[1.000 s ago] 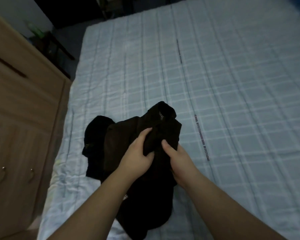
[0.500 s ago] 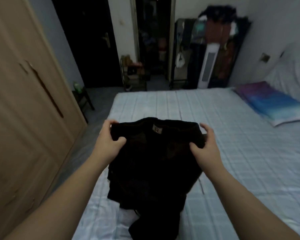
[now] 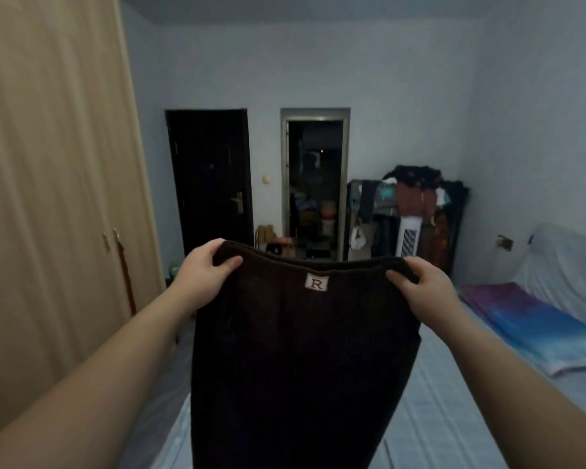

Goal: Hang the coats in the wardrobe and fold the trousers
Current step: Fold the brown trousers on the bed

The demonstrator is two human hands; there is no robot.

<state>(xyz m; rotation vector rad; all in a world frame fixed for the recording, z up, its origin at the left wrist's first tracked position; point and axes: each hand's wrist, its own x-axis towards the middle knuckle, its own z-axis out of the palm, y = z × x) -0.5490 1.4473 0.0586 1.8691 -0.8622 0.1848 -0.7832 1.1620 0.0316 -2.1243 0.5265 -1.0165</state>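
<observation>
Dark brown trousers [image 3: 295, 360] hang in the air in front of me, held up by the waistband, with a small white label marked R at its middle. My left hand [image 3: 205, 274] grips the left end of the waistband, thumb in front. My right hand [image 3: 420, 289] grips the right end the same way. The legs drop straight down out of the frame over the bed [image 3: 433, 411]. The wooden wardrobe [image 3: 55, 198] fills the left side with its doors closed.
A blue and purple pillow [image 3: 535, 326] lies on the bed at the right. At the far wall are a dark closed door [image 3: 212, 181], an open doorway [image 3: 315, 184], a rack piled with clothes [image 3: 416, 201] and a white tower fan [image 3: 408, 236].
My hands have spread apart along the waistband and lifted the trousers off the bed to chest height. My view has tilted up from the bed to the far wall.
</observation>
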